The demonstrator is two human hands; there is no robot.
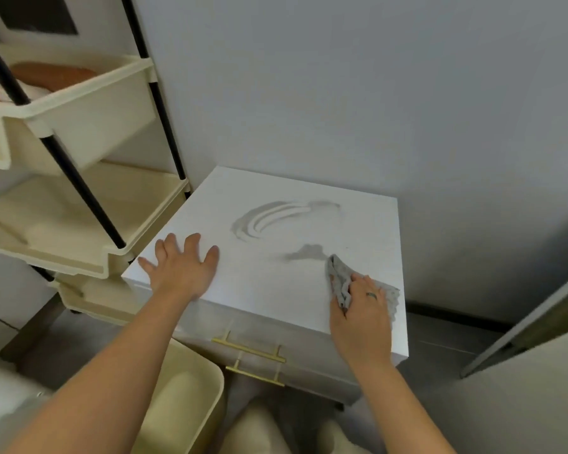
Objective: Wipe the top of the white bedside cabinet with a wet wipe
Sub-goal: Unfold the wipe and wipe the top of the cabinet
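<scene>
The white bedside cabinet (269, 283) stands in a corner against the grey wall, its top facing me. Curved damp streaks (276, 216) mark the middle of the top, and a smaller wet patch (304, 253) lies nearer the front right. My right hand (363, 317) presses a crumpled grey wet wipe (338, 278) onto the top near its front right corner; the wipe sticks out past my fingers on both sides. My left hand (182, 265) lies flat on the top at its front left corner, fingers spread, holding nothing.
A cream tiered trolley (79, 204) with black poles stands tight against the cabinet's left side. A cream bin (191, 381) sits on the floor below my left arm. Two gold drawer handles (253, 355) show on the cabinet front. A door edge (532, 326) is at right.
</scene>
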